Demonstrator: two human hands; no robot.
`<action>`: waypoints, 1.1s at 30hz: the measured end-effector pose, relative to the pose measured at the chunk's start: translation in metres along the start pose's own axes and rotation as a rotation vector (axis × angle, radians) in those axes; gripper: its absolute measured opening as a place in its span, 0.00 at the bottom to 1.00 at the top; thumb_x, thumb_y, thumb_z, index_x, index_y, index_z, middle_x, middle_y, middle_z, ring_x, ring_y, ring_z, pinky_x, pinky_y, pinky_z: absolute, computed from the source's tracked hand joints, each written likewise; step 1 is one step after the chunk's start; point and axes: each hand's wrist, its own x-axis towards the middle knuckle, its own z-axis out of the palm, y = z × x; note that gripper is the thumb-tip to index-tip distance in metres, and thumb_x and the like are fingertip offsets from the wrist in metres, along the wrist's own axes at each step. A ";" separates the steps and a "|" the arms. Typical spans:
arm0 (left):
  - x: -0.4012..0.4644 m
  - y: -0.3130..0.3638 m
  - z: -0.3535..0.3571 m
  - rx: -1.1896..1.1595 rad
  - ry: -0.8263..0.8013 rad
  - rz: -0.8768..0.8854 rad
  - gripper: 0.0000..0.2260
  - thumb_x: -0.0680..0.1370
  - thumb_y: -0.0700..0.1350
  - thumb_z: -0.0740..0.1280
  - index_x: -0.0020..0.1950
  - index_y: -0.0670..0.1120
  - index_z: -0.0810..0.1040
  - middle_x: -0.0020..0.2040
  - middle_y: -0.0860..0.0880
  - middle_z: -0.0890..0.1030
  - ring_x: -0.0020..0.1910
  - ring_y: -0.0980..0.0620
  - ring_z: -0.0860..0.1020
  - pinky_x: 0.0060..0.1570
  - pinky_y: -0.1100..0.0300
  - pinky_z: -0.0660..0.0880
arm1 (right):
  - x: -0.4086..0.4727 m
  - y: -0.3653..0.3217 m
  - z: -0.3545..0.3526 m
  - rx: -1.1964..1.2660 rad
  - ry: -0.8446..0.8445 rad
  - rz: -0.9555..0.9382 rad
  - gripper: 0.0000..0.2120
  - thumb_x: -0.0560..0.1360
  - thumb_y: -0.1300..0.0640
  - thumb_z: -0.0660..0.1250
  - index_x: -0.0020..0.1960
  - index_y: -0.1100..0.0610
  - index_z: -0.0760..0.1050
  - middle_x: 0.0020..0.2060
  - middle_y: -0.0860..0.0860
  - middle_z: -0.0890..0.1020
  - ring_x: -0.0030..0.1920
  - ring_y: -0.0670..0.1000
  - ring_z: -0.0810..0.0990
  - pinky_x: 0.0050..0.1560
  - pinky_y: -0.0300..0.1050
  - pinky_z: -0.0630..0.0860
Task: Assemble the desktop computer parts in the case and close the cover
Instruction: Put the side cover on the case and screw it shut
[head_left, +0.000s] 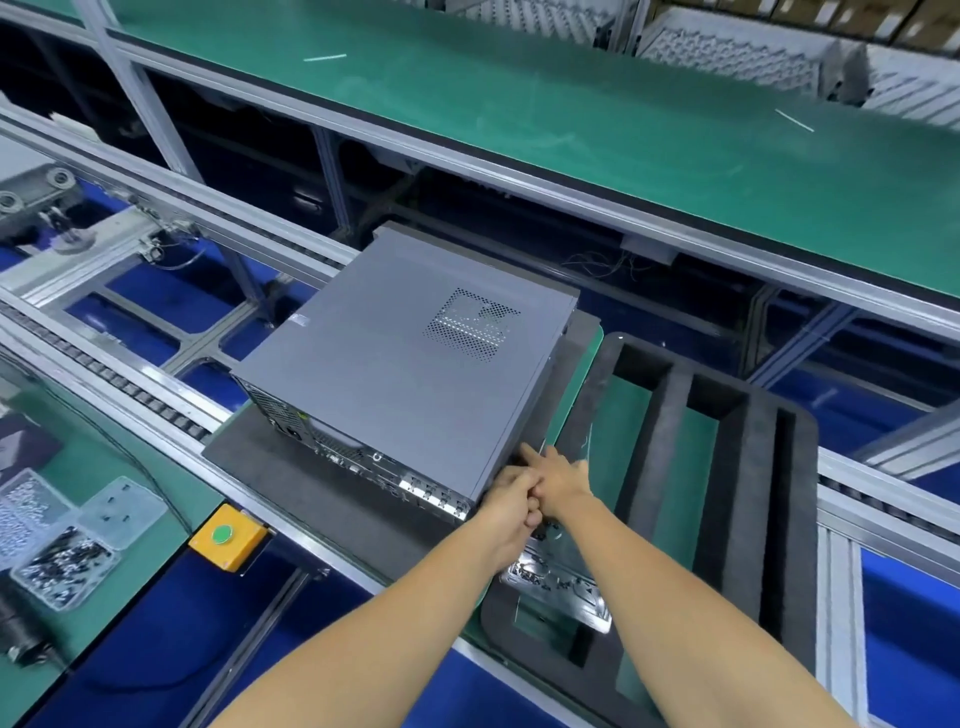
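Right now, in the head view, both hands are meeting at the near right corner of the computer case, and much of what they are doing is staying hidden. The left hand is lying with its fingers curled in against that corner, but whether they are gripping anything I cannot tell, since the knuckles are covering the spot. The right hand is crossing just beside it, its index finger stretching out to touch the lower edge of the case; its other fingers are tucked behind the left hand and I cannot tell what, if anything, they are holding. A shiny metal plate is lying beneath the forearms, partly covered by them, its details too blurred to read.

The case is lying on its side on a dark foam mat on the conveyor line, grey cover panel facing up and closed, with a perforated vent patch near its far right corner. Its rear ports are facing the person. Just right of it a black foam tray with long slots is sitting, its near end cut off by the arms. At far left, clear boxes of screws are resting on the worktop, near a yellow box with a green button.
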 end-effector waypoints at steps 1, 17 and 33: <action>-0.001 0.000 0.002 -0.007 0.012 -0.003 0.08 0.85 0.39 0.61 0.62 0.38 0.75 0.34 0.49 0.70 0.27 0.57 0.64 0.23 0.66 0.61 | 0.001 -0.001 0.001 0.092 0.006 0.034 0.16 0.79 0.57 0.60 0.65 0.47 0.66 0.56 0.54 0.75 0.57 0.58 0.78 0.63 0.57 0.69; -0.030 0.018 0.008 -0.084 -0.125 0.003 0.07 0.85 0.40 0.61 0.57 0.39 0.76 0.41 0.49 0.78 0.31 0.58 0.68 0.26 0.67 0.64 | -0.009 -0.003 -0.029 1.125 0.481 0.191 0.05 0.82 0.63 0.59 0.57 0.59 0.70 0.45 0.55 0.74 0.41 0.52 0.74 0.36 0.40 0.72; -0.058 0.165 -0.096 0.049 -0.195 0.455 0.06 0.85 0.40 0.61 0.49 0.42 0.72 0.39 0.46 0.80 0.26 0.62 0.73 0.27 0.69 0.67 | -0.077 -0.119 -0.102 1.116 0.400 0.062 0.07 0.76 0.67 0.64 0.45 0.58 0.77 0.34 0.54 0.83 0.26 0.52 0.77 0.24 0.40 0.71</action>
